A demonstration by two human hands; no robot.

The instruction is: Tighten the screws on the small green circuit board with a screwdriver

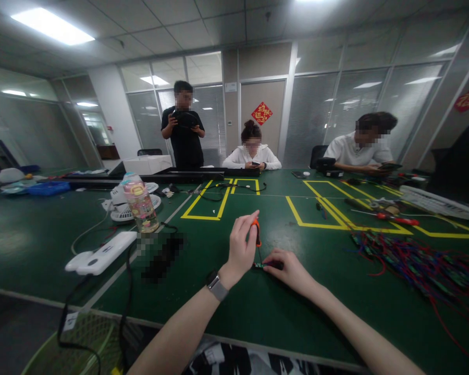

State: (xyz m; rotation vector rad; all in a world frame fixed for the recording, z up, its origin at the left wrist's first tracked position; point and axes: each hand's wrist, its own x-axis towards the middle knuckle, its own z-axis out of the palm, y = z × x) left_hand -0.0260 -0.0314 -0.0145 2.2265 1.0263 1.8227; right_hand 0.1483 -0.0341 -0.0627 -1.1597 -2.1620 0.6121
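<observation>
My left hand [242,245], with a watch on its wrist, is wrapped round the orange-and-black handle of a screwdriver [258,235]. The shaft points down, and its tip meets or nearly meets a small green circuit board [258,265] on the table; exact contact is too small to tell. From the right, my right hand [287,270] pinches the board's edge with thumb and fingertips. A tangled pile of similar boards with red and blue wires [418,260] lies farther right. My left palm and fingers hide part of the screwdriver handle.
On the green table [214,312] are yellow tape rectangles [201,217]. A bottle [140,203], a white device [105,252] and black cables sit left. Another red-handled screwdriver [396,219] lies right. A green basket [82,344] stands below the edge. Three people are across the table.
</observation>
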